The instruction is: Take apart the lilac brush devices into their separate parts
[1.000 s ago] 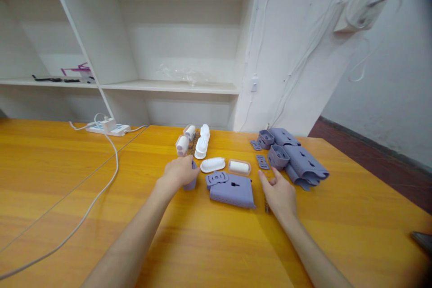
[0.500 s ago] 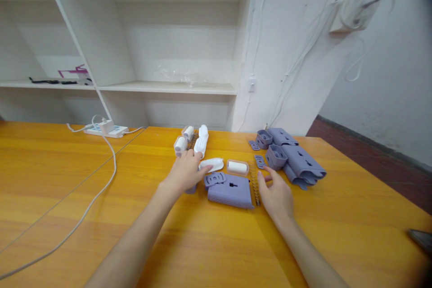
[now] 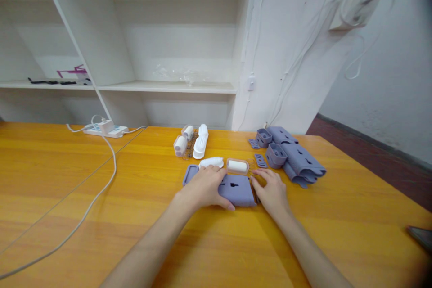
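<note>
A purple casing (image 3: 238, 191) with a T-shaped slot lies flat on the table in front of me. My left hand (image 3: 205, 186) is closed across its left part, thumb along the near edge and fingers over the far side. Beneath that hand, a purple tray-like piece (image 3: 191, 173) shows at the left. At the casing's right end my right hand (image 3: 272, 189) is open, with fingers and thumb curved beside a thin brown coiled strip (image 3: 255, 197), which it partly hides. Just beyond lie a white ribbed piece (image 3: 211, 162) and a clear case with a white roll (image 3: 237, 166).
Farther back stand more white rolls in clear cases (image 3: 180, 145) and white elongated pieces (image 3: 201, 141). To the right are purple casings (image 3: 302, 159), purple cups (image 3: 276, 155) and slotted plates (image 3: 260, 160). A power strip (image 3: 106, 131) trails a cable (image 3: 110, 180) across the left.
My left hand has moved right and nearer, from the white pieces onto the purple casing, covering its slotted plate. The right hand has shifted slightly left to the coiled strip. The casing has slid slightly right.
</note>
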